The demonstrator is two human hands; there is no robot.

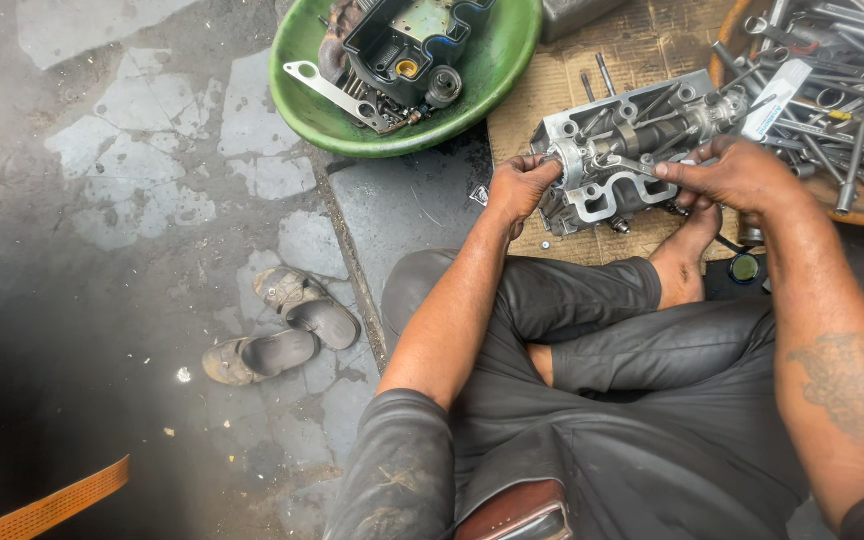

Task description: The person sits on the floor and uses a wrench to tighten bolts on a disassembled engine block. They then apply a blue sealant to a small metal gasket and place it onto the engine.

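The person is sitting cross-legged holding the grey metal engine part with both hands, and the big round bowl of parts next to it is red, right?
Not quite. The head view shows the big round bowl of parts is green, not red. The rest holds: the person sits cross-legged, with the left hand and right hand both on the grey metal engine part.

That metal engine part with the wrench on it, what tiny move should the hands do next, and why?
Probably a short turn of the wrench with the right hand, while the left hand steadies the cylinder head. The wrench's end already sits on something near the camshaft, and the left hand grips the head's end, so both hands look ready for turning, not for lifting.
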